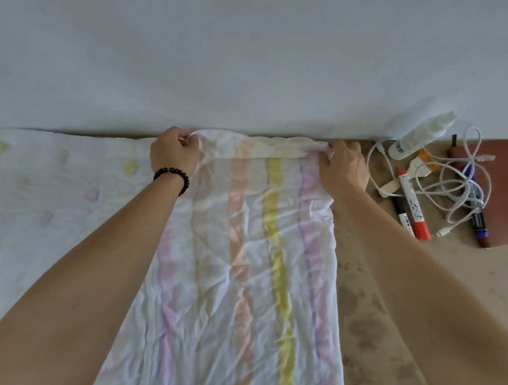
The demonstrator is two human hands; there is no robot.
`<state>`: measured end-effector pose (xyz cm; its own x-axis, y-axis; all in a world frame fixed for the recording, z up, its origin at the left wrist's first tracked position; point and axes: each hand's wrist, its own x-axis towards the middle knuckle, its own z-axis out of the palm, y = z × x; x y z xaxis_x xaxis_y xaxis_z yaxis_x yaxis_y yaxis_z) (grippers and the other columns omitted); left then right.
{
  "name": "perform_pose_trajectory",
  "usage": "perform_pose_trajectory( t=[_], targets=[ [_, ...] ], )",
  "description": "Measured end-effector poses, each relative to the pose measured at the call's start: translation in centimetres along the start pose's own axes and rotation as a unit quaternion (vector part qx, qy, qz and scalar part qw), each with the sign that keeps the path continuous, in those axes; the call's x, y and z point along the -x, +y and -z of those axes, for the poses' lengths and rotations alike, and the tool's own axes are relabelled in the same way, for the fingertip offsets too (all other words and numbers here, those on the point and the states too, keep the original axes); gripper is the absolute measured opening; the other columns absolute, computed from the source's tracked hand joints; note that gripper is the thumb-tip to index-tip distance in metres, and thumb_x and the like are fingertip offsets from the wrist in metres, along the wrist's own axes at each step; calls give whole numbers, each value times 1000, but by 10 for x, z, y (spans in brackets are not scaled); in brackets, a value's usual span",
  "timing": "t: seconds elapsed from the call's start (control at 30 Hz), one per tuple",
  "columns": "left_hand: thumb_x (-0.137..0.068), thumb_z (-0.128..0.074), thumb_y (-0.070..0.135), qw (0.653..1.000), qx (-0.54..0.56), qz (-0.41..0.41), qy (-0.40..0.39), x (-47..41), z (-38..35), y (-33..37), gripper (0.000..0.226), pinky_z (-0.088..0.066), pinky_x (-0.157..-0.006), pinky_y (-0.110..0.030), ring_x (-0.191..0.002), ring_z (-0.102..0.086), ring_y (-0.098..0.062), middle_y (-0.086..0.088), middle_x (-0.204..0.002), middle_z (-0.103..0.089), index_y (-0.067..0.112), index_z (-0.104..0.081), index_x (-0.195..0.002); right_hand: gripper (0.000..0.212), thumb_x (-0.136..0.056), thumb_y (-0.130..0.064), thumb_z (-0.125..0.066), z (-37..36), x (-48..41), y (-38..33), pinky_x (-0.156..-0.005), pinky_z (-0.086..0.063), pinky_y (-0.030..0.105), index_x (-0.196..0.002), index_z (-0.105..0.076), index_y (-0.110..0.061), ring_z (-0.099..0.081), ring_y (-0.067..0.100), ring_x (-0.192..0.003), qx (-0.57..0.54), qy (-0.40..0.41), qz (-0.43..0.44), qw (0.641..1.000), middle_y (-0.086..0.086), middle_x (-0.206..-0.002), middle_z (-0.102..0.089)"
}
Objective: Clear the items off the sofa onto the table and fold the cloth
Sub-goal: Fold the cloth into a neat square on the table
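A thin white cloth (244,250) with pink, orange, yellow and purple stripes lies spread lengthwise in front of me, reaching up to the wall. My left hand (173,155), with a dark bead bracelet on the wrist, pinches the cloth's far left corner. My right hand (344,167) pinches the far right corner. Both hands hold the far edge against the base of the wall. More of the white cloth, with faint coloured spots, extends to the left (55,196).
On the speckled tan surface (388,302) at the right lie a white bottle (417,136), a tangled white cable (453,185), a red marker (413,209), a blue marker (478,216) and a reddish-brown board (506,190). A pale wall (254,60) fills the background.
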<state>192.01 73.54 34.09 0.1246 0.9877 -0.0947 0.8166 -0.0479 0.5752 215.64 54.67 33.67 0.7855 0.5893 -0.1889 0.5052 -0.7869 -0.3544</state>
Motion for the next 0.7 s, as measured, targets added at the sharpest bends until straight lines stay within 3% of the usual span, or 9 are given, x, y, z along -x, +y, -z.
perform_pose_trajectory(
  t=[0.07,0.2,0.27,0.33,0.37,0.43,0.5,0.6,0.7],
  targets=[
    [-91,-56,29,999,37,4,27,0,5,4,24,-41,-71,-23,-79,-57,-12,3,-88,-65,13,-68,-105,32,-104,-33,-41,5,-5,-3,-75,-38,35,-123,-59,-14,-57,35,-108,-26,42,-14,999,13,-125,-53],
    [-89,-57,26,993,100,4,61,0,10,14,23,-47,-72,-26,-75,-58,-15,4,-79,-61,9,-63,-103,31,-106,-29,-35,17,-9,-18,-74,-35,34,-122,-53,-11,-57,32,-99,-122,134,-41,983,11,-113,-61],
    [-90,-57,24,985,163,21,56,1,7,18,26,-51,-77,-29,-82,-62,-18,4,-83,-62,10,-54,-112,26,-103,-20,-36,18,-11,-25,-72,-33,29,-126,-46,-13,-58,28,-95,-215,131,-62,966,8,-103,-64],
    [-90,-59,23,979,200,16,27,11,2,16,41,-51,-80,-29,-95,-63,-20,-1,-99,-62,10,-43,-126,34,-99,-12,-37,12,-2,-28,-74,-32,22,-133,-41,-15,-55,23,-100,-251,115,-61,959,6,-112,-62],
    [-89,-60,23,982,188,-15,18,21,-1,11,49,-50,-83,-30,-103,-60,-22,-5,-110,-59,9,-39,-131,40,-98,-11,-40,5,7,-27,-81,-33,22,-138,-38,-15,-53,22,-108,-230,117,-50,965,7,-123,-58],
    [-86,-63,23,988,96,-114,31,44,-13,-3,60,-46,-93,-38,-117,-51,-32,-17,-128,-51,2,-38,-137,54,-96,-16,-52,-12,26,-18,-100,-38,32,-146,-32,-12,-45,28,-127,-153,127,-47,979,12,-143,-42],
    [-86,-61,32,980,-16,-196,16,68,-24,-16,65,-39,-103,-51,-129,-41,-42,-26,-140,-42,2,-38,-139,61,-96,-27,-55,-24,41,-10,-107,-36,43,-149,-28,-10,-40,35,-131,-110,96,-105,984,16,-146,-36],
    [-93,-42,59,951,-157,-228,-139,91,-36,-35,74,-7,-117,-61,-149,-4,-37,-19,-161,-9,21,-20,-153,44,-101,-29,-46,-26,49,-1,-90,-42,42,-139,-39,-8,-51,36,-121,-86,12,-127,988,15,-133,-52],
    [-90,-20,74,919,-256,-247,-169,102,-38,-52,80,10,-116,-60,-149,14,-34,-12,-163,10,30,-4,-155,35,-101,-17,-39,-20,62,16,-79,-39,34,-135,-47,-13,-57,32,-110,-99,20,-84,991,13,-124,-59]
  ],
)
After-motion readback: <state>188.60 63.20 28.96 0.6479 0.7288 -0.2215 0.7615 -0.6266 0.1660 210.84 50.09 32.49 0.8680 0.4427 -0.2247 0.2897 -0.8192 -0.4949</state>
